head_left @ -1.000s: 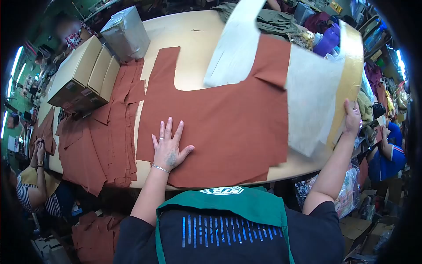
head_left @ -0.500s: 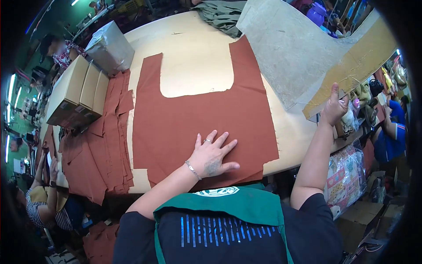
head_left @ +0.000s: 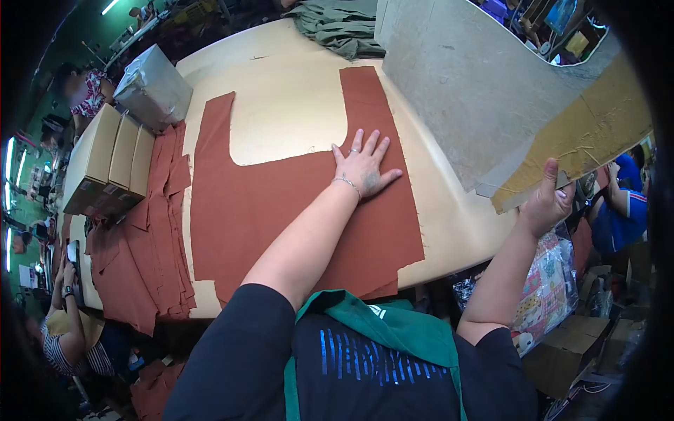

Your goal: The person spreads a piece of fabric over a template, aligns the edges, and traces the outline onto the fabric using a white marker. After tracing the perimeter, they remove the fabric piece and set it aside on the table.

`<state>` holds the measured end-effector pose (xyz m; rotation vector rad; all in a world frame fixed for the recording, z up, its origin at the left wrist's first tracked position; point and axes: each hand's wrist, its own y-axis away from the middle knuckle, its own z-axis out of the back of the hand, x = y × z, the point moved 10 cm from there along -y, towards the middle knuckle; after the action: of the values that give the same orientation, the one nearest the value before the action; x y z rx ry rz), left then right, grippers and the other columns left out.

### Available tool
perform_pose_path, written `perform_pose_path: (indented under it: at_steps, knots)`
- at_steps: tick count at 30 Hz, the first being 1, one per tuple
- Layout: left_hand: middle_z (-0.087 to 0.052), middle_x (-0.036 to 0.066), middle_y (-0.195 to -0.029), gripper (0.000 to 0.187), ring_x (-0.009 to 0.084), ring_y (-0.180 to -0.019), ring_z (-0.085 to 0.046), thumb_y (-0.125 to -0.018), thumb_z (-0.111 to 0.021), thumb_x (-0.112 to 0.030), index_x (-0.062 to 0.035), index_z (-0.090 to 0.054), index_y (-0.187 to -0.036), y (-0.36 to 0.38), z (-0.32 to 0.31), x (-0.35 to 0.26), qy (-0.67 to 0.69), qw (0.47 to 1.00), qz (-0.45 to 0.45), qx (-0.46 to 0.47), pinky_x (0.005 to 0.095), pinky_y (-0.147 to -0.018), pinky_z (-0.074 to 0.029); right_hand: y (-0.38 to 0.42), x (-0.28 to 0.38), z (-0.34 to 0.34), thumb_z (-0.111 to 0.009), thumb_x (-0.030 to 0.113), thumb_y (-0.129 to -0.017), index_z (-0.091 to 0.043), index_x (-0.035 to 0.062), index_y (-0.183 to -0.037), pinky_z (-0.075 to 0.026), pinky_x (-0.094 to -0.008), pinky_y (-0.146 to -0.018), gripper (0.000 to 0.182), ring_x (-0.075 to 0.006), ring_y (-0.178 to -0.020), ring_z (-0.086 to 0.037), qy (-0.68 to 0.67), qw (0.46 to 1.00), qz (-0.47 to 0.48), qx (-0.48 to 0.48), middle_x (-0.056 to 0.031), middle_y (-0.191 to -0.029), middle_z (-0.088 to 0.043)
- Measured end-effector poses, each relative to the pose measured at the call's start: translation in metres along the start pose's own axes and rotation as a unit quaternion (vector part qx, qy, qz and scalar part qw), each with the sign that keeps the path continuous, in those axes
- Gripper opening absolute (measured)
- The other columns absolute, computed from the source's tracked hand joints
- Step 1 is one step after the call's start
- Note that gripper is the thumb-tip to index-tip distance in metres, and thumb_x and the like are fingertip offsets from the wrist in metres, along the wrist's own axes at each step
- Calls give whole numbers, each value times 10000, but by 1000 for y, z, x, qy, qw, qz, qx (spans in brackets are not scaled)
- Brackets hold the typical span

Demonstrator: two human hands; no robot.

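A U-shaped panel of rust-brown cloth [head_left: 281, 217] lies flat on the pale table, its two arms pointing to the far side. My left hand [head_left: 361, 168] rests palm down on it with fingers spread, at the base of the right arm of the U. To the right, my right hand [head_left: 549, 203] grips the near end of a large grey pattern board [head_left: 456, 91] edged with brown tape. The thumb is on top of the tape; the other fingers are partly hidden. This board is tilted at the table's right side.
Stacked rust-brown cloth pieces [head_left: 144, 259] lie at the left, beside cardboard boxes [head_left: 105, 158] and a wrapped box [head_left: 154, 84]. Crumpled green cloth [head_left: 337, 28] sits at the far edge. Other people work at left and right. A plastic-wrapped patterned bundle [head_left: 544, 288] is below right.
My left hand has slid forward over the cloth, from its near middle to the right arm's base. My right hand and the board have shifted slightly nearer. The view has shifted too.
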<state>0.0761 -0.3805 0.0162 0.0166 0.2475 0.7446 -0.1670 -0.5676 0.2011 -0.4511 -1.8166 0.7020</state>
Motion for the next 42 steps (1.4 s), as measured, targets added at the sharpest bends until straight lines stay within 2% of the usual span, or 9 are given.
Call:
perform_pose_path:
  at_steps: [11,15,18,24,28,31,34,37,42]
  knots:
    - [-153,3,-1448,678,230,-1335,-115,-819,-377,-588,-200,-262,-1363,-45,8,27,7,998,48,-38,644,-979,-137,-18,23,21,-649,62,-785,-583,4,-1002,-396,-252,-828,234,-109,-890,-527,-35,998,15,53,-46,-1015,-596]
    - [-387,75,-1278,459,237,-1205,-350,-793,-585,-333,-126,-465,-1184,-12,37,68,119,948,212,-204,550,-884,-354,-26,35,25,-648,55,-784,-575,-3,-1017,-401,-250,-822,251,-108,-887,-533,-36,996,25,83,-47,-1012,-598]
    - [-498,88,-1134,333,258,-1090,-459,-777,-613,-294,-101,-548,-1041,-13,29,85,85,949,252,-169,492,-809,-425,-28,18,34,-648,52,-783,-572,-7,-1030,-401,-254,-832,265,-116,-908,-534,-56,996,-14,65,-53,-1017,-594]
    - [-558,120,-966,172,308,-938,-540,-798,-588,-249,-107,-591,-896,-45,29,97,111,938,205,-255,444,-794,-442,-19,13,30,-669,53,-765,-571,-13,-1042,-395,-263,-850,301,-120,-910,-531,-56,997,-20,55,-57,-1043,-588]
    - [-518,103,-1092,234,304,-1049,-478,-789,-600,-255,-153,-575,-997,-54,28,94,116,959,171,-194,462,-811,-430,-22,20,31,-674,52,-759,-568,-18,-1043,-387,-261,-854,311,-121,-922,-524,-24,998,10,52,-60,-1051,-585]
    - [-322,86,-1337,413,313,-1232,-296,-816,-542,-385,-259,-472,-1204,-32,35,66,61,968,116,-212,553,-910,-326,-33,24,40,-671,53,-762,-555,-22,-1071,-371,-264,-876,339,-127,-957,-512,2,998,5,61,-62,-1074,-575]
    - [-117,62,-1447,522,320,-1325,-97,-828,-447,-513,-355,-331,-1312,-36,16,64,-22,988,137,-69,655,-958,-167,-44,34,41,-672,44,-757,-544,-20,-1091,-369,-256,-878,363,-126,-963,-515,-19,998,6,62,-63,-1079,-573]
    - [-67,54,-1458,548,306,-1341,17,-838,-353,-571,-337,-308,-1332,-38,17,71,12,987,158,-36,666,-974,-49,-43,46,35,-669,40,-759,-538,-38,-1091,-387,-258,-873,365,-135,-958,-525,-50,997,2,64,-79,-1080,-574]
    - [-110,92,-1448,694,338,-1332,-29,-778,-436,-620,-255,-293,-1351,12,34,57,15,983,42,-178,671,-960,-107,-63,29,71,-679,44,-748,-512,-17,-1139,-378,-268,-890,430,-140,-974,-522,15,1000,-23,13,-71,-1104,-565]
